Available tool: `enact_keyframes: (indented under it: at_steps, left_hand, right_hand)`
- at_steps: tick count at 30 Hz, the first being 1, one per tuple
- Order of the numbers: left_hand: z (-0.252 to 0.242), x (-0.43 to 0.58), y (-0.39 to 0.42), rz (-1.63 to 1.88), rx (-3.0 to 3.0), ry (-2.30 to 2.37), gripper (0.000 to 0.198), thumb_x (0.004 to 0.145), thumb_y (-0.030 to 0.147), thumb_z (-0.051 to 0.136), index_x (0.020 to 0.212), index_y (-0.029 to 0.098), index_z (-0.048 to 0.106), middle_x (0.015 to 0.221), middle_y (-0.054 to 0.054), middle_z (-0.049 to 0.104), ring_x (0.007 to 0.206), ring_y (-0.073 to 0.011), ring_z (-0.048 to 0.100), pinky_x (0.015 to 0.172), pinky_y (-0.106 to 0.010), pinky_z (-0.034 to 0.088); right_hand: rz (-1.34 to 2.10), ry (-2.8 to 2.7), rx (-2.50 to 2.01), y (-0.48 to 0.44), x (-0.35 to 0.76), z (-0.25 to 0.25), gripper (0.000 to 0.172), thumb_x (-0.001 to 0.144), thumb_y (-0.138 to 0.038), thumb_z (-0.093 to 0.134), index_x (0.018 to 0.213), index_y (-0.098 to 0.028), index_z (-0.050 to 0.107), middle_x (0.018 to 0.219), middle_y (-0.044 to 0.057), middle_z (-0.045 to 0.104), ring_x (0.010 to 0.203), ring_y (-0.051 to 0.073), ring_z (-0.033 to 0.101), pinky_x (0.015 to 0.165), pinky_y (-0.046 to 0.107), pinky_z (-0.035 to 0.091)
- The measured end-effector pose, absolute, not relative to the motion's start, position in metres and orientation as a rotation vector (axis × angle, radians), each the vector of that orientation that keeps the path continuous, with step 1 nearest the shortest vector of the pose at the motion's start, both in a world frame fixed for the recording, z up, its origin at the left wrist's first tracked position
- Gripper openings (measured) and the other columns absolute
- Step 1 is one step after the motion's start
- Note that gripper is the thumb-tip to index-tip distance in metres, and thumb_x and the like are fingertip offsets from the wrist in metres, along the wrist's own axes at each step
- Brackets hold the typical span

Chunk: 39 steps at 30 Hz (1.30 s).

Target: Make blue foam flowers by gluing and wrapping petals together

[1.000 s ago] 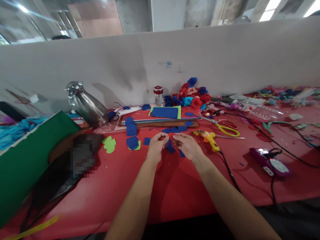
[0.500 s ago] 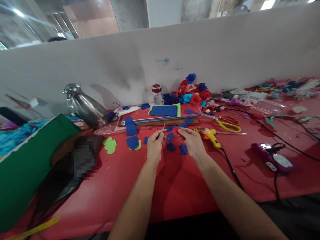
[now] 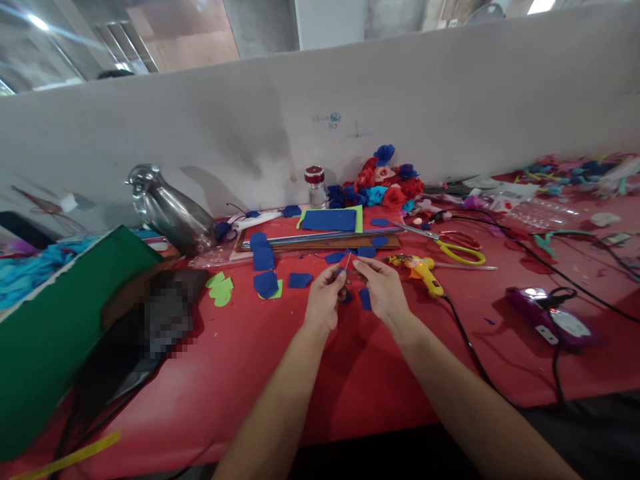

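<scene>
Near the middle of the table, my left hand (image 3: 327,293) pinches a thin pale stick (image 3: 349,261) that points up and right. Close on its right, my right hand (image 3: 379,283) has thumb and fingers pressed together at the stick's tip. A small red piece there barely shows against the red table, and I cannot make out its shape. Blue paper pieces (image 3: 300,280) lie around both hands, some partly hidden by them. To the right of my right hand rests a yellow glue gun (image 3: 426,275).
Yellow-and-red-handled scissors (image 3: 457,250) lie beyond the glue gun. Paper flowers (image 3: 387,183) and a red-lidded jar (image 3: 315,187) stand by the wall. At left are a metal jug (image 3: 173,213) and a green box (image 3: 75,333). A purple power strip (image 3: 550,317) with cables lies right.
My left hand has moved right, bringing the stick up against my right hand's fingertips. The right hand has stayed nearly in place; a blue piece left of the hands is now uncovered.
</scene>
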<state>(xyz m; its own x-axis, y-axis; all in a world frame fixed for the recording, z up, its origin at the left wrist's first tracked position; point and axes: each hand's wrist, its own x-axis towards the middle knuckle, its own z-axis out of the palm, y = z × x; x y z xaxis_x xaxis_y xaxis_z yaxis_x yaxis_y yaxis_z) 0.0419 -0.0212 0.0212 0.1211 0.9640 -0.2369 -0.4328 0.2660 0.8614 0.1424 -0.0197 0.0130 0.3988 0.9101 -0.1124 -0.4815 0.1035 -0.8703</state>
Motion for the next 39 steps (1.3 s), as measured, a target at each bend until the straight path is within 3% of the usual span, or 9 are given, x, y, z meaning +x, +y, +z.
enact_keyframes:
  at_steps: [16, 23, 27, 34, 39]
  left_hand:
    - [0.017, 0.042, -0.018, 1.223, 0.784, 0.995, 0.029, 0.058, 0.029, 0.077, 0.082, 0.014, 0.069, 0.055, 0.005, 0.053, 0.045, -0.0033, 0.036, 0.045, -0.019, 0.025]
    - [0.012, 0.042, -0.018, 1.268, 0.912, 1.067, 0.024, 0.066, 0.023, 0.068, 0.088, 0.015, 0.073, 0.055, 0.004, 0.054, 0.045, -0.0047, 0.033, 0.047, -0.020, 0.028]
    - [0.010, 0.040, -0.019, 1.290, 1.046, 1.096, 0.023, 0.071, 0.020, 0.062, 0.091, 0.019, 0.074, 0.062, 0.002, 0.061, 0.049, -0.0076, 0.040, 0.051, -0.021, 0.034]
    - [0.014, 0.035, -0.020, 1.364, 1.367, 1.214, 0.023, 0.072, 0.012, 0.060, 0.083, 0.023, 0.076, 0.081, -0.005, 0.071, 0.078, -0.0174, 0.059, 0.069, -0.025, 0.044]
    - [0.008, 0.040, -0.016, 1.336, 1.063, 1.159, 0.018, 0.071, 0.018, 0.065, 0.086, 0.020, 0.075, 0.075, -0.002, 0.070, 0.062, -0.0117, 0.053, 0.059, -0.022, 0.041]
  right_hand:
    - [1.132, -0.548, -0.997, -0.021, 0.142, 0.014, 0.020, 0.051, -0.030, 0.079, 0.066, -0.021, 0.070, 0.064, -0.003, 0.066, 0.060, 0.011, 0.055, 0.063, 0.026, 0.045]
    - [1.137, -0.560, -1.004, -0.022, 0.142, 0.014, 0.020, 0.051, -0.030, 0.079, 0.067, -0.021, 0.071, 0.065, -0.003, 0.067, 0.061, 0.011, 0.055, 0.063, 0.026, 0.044]
    - [1.129, -0.595, -1.009, -0.021, 0.143, 0.012, 0.022, 0.051, -0.032, 0.080, 0.068, -0.021, 0.070, 0.064, -0.003, 0.066, 0.061, 0.011, 0.055, 0.064, 0.027, 0.044]
    - [1.118, -0.601, -1.009, -0.021, 0.143, 0.011, 0.021, 0.052, -0.033, 0.080, 0.068, -0.022, 0.071, 0.063, -0.004, 0.065, 0.060, 0.011, 0.055, 0.065, 0.027, 0.045]
    - [1.130, -0.557, -1.001, -0.022, 0.144, 0.013, 0.021, 0.051, -0.031, 0.079, 0.067, -0.021, 0.068, 0.062, -0.004, 0.065, 0.061, 0.011, 0.056, 0.064, 0.026, 0.045]
